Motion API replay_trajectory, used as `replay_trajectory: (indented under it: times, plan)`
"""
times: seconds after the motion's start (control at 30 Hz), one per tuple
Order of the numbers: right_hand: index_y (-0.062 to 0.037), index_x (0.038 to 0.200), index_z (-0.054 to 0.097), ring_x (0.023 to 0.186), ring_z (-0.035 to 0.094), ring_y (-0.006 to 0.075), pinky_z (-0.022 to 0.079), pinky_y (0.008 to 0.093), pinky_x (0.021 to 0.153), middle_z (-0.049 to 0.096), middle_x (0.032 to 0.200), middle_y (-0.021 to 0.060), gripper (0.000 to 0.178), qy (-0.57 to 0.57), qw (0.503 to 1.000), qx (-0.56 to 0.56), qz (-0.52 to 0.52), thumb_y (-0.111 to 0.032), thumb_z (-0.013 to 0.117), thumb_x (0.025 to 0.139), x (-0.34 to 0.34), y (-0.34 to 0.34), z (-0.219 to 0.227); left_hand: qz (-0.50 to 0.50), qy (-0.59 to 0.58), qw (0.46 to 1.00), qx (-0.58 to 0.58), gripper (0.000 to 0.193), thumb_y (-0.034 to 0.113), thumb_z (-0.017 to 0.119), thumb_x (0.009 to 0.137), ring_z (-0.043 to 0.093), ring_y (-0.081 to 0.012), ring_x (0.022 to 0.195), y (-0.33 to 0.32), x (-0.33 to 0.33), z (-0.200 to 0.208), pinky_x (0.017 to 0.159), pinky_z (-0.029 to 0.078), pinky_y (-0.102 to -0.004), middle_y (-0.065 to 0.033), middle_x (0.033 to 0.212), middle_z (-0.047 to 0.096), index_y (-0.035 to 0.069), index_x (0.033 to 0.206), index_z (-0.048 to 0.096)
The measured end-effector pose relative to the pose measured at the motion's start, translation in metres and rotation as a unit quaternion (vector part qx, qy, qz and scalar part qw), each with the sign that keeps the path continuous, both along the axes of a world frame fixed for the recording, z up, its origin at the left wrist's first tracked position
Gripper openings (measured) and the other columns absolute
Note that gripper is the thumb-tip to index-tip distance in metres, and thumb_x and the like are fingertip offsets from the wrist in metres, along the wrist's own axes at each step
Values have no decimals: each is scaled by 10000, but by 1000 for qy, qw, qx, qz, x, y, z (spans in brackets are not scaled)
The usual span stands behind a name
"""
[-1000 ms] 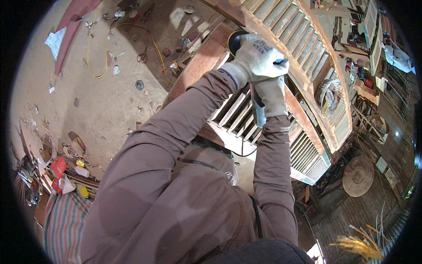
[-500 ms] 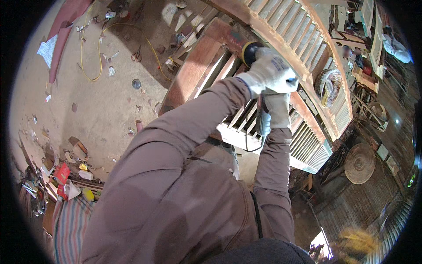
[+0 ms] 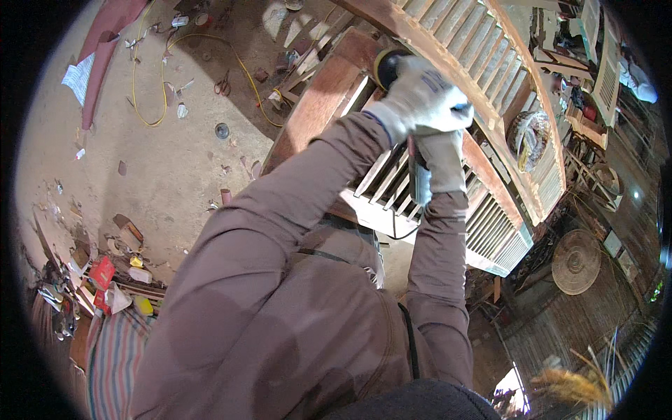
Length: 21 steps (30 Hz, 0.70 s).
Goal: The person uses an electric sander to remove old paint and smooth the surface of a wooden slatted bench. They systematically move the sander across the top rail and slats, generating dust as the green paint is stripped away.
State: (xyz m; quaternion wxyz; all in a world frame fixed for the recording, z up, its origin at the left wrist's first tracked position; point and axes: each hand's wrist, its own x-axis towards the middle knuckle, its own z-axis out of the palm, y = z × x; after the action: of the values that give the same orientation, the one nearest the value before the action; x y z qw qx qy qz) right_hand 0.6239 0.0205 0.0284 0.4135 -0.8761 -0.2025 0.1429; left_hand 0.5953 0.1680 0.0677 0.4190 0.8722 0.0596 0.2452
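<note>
Trailing a dark cord (image 3: 394, 227) from its near end, the power tool (image 3: 421, 185) sits over a slatted wooden panel (image 3: 308, 119), its long axis running away from the person and slanting left. The gloved right hand (image 3: 442, 161) is wrapped round its body; farther along, the gloved left hand (image 3: 423, 98) grips near its round black head (image 3: 386, 68), which points toward the panel's far frame; contact I can't tell. Beyond lies another slatted panel (image 3: 476, 42).

gloved left hand (image 3: 424, 96) curled, gloved right hand (image 3: 441, 155) close beside it, left arm (image 3: 294, 189) slanting across, right arm (image 3: 441, 262) straighter
</note>
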Motion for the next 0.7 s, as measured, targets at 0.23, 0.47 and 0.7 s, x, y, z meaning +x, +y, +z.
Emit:
replay_trajectory:
  times: [0.23,0.47,0.7]
  plan:
    - [-51,1417,568,1110,666,279,532,398,975,676,1296,136,482,50,990,-126,41,-248,704,998,11,13,39,-44,115,992,-20,357,506,693,888,703,-322,660,8,16,14,678,508,-478,-78,690,722,192,756,799]
    - [-54,1354,536,1167,607,253,494,374,1044,621,1259,126,501,-25,991,-83,104,-314,739,977,9,27,-1,-24,22,999,11,277,430,750,882,697,-300,636,39,-3,12,640,536,-435,-69,704,731,176,789,812]
    - [-60,1339,537,1049,674,215,556,347,900,668,1162,98,509,292,912,278,-77,-244,787,934,2,4,4,-4,-47,999,-11,321,413,741,876,668,-309,604,7,11,3,624,512,-438,-73,631,678,160,680,763]
